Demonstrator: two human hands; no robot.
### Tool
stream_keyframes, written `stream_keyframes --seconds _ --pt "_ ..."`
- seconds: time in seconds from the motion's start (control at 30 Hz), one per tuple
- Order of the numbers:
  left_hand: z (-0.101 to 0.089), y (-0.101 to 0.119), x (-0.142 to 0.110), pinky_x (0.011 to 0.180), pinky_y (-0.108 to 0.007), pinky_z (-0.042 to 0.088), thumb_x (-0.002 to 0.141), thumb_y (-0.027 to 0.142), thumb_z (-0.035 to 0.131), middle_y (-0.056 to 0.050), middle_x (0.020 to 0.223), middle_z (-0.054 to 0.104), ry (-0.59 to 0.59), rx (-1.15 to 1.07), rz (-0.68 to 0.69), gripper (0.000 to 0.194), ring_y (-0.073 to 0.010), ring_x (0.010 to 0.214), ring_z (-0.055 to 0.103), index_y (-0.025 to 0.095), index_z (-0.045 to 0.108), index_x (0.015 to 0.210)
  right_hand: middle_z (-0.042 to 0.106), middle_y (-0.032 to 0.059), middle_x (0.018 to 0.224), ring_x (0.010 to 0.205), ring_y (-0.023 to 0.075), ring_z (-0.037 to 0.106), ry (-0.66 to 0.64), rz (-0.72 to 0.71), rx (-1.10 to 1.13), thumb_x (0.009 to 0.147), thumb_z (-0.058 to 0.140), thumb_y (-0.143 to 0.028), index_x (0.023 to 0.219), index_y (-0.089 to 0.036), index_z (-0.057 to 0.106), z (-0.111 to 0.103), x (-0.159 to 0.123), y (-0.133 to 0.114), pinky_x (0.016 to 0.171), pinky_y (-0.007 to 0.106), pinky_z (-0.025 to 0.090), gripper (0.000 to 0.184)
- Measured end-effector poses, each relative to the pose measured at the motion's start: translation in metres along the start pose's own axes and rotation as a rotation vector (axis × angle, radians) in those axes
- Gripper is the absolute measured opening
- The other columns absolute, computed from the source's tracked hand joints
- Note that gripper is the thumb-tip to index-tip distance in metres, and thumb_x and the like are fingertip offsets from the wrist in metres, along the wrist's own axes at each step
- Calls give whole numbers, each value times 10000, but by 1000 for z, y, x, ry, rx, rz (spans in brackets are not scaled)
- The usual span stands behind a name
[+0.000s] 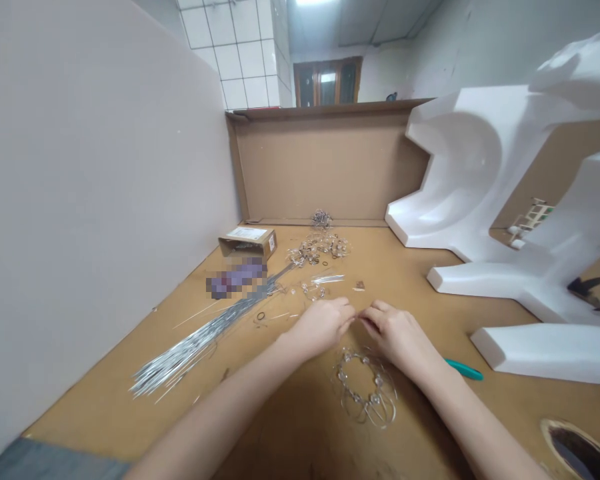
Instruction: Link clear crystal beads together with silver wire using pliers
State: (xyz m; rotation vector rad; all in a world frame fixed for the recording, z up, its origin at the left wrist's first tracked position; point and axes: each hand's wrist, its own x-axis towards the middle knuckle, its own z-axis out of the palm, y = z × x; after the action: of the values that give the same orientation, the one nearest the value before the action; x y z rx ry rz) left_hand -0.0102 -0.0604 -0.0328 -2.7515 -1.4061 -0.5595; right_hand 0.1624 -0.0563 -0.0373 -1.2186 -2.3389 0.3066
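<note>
My left hand (pixel 323 325) and my right hand (pixel 397 333) meet fingertip to fingertip at the middle of the brown table (pixel 290 427). Both are closed in a pinch on something too small to make out. Just below them lies a ring of thin wire strung with clear beads (pixel 364 388). A bundle of thin silver wires (pixel 205 339) fans out to the left of my left forearm. Loose clear beads (pixel 319 248) are heaped further back.
A small cardboard box (pixel 247 241) sits at the back left. White foam packing (pixel 495 220) fills the right side. A teal tool handle (pixel 464 369) lies beside my right wrist. A cardboard wall (pixel 325 167) closes the back, a white panel (pixel 90 200) the left.
</note>
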Motion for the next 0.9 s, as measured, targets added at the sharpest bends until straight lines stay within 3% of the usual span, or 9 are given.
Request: stream_keyframes --seconds 0.07,0.17,0.3,0.43,0.63,0.9 --pt "0 2 -3 660 -247 416 846 232 421 -20 762 570 61 -270 -93 189 -135 702 544 162 580 771 605 43 722 656 157 565 -36 38 135 832 402 -291 777 -187 588 -2 0 1 611 270 394 220" --pt "3 6 -8 514 -208 408 809 291 480 15 660 540 45 -814 -301 163 -89 536 500 154 564 780 591 -1 550 500 123 557 -147 97 360 847 380 -369 770 -177 539 -6 -2 3 510 237 419 261" --pt "10 11 -13 407 -187 370 747 381 557 46 529 493 56 -1280 -413 240 -67 419 436 142 545 753 610 4 587 501 111 579 -270 180 654 811 448 -447 754 -168 520 -10 -5 5 502 230 450 294" --pt "18 11 -17 399 -174 369 714 404 602 47 513 495 44 -1379 -477 276 -55 407 427 132 556 732 600 -9 568 476 101 562 -344 338 992 700 608 -441 745 -156 554 -8 -5 9 501 238 451 294" --pt "21 10 -18 411 -176 383 724 426 593 16 656 562 23 -1410 -453 305 -50 426 472 133 543 788 562 -40 467 418 77 500 -317 366 960 720 600 -435 737 -160 555 -7 -5 8 453 204 384 279" --pt "16 14 -17 445 -190 403 768 392 554 25 625 539 53 -1416 -394 257 -57 427 489 140 502 780 578 -29 493 455 84 513 -204 402 978 724 609 -430 761 -160 581 -11 -6 1 506 217 405 274"
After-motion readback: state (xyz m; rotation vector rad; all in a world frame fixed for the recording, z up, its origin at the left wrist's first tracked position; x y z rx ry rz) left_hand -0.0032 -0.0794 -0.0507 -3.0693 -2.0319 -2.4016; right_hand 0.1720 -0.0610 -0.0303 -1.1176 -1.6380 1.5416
